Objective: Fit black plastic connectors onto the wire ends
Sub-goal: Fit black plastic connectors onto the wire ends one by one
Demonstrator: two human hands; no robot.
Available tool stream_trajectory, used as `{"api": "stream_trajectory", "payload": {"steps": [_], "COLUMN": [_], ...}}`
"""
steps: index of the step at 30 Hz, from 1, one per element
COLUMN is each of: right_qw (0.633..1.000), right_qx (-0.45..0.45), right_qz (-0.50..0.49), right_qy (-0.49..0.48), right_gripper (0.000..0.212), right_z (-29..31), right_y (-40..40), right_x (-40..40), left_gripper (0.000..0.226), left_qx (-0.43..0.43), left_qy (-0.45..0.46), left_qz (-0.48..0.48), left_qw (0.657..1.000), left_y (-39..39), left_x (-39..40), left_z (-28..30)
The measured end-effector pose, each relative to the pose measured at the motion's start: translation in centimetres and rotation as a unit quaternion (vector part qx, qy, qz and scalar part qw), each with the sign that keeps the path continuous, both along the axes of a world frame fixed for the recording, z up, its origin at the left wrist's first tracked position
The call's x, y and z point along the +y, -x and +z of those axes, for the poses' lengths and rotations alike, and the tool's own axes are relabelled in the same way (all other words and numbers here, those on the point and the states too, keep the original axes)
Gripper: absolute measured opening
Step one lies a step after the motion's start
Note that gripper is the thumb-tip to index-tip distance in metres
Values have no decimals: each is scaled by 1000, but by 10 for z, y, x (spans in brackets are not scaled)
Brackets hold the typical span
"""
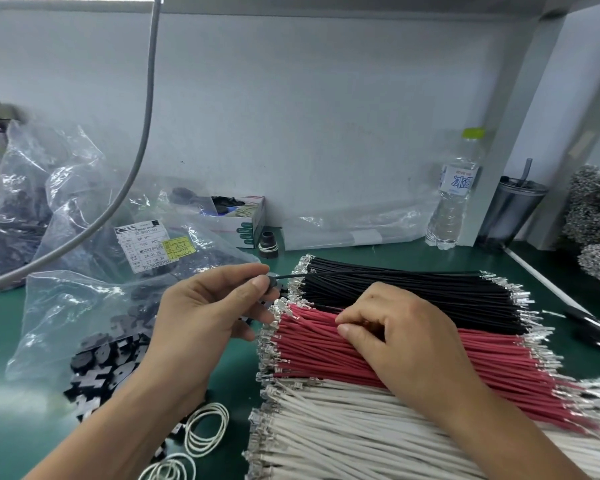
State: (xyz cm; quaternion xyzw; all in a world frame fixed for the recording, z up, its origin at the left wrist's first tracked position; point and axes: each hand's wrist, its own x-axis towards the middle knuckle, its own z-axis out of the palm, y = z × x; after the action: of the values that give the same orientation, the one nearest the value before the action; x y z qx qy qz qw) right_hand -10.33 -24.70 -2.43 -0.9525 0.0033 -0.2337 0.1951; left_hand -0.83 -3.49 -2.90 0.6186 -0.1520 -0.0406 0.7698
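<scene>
Black connector (272,283) with one black wire (378,271) is being pinched in your left hand (208,306); your right hand (395,334) is pinching red wires (326,348).

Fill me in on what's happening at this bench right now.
A person is fitting black connectors onto wires. The left hand pinches a black connector with a single black wire running out of it, held above the black wire bundle. The right hand rests on the red wire bundle, fingertips picking at one red wire. A white wire bundle lies nearest the person. Loose black connectors spill from a clear bag on the left.
</scene>
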Motion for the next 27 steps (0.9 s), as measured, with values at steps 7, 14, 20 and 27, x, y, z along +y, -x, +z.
{"api": "stream_trajectory", "payload": {"steps": [7,14,20,27], "right_qw": [999,996,982,972], "right_qx": [9,-62,-166,-210], "right_qz": [-31,18,52,61], "right_qy": [11,-60,-74,-90], "right_gripper": [6,29,14,16], "right_z": [0,1,11,9], "right_y": [-4,1,5,7], "right_x": [1,-4,3,14], "left_gripper": [31,31,34,33], "left_qx": [1,11,30,41], "left_qy": [-1,7,28,29], "left_qz": [-9,-17,-77,-149], "left_qw": [1000,1000,996,988], "left_y": [1,1,2,7], "left_x": [1,2,4,1], "left_z": [0,1,5,6]}}
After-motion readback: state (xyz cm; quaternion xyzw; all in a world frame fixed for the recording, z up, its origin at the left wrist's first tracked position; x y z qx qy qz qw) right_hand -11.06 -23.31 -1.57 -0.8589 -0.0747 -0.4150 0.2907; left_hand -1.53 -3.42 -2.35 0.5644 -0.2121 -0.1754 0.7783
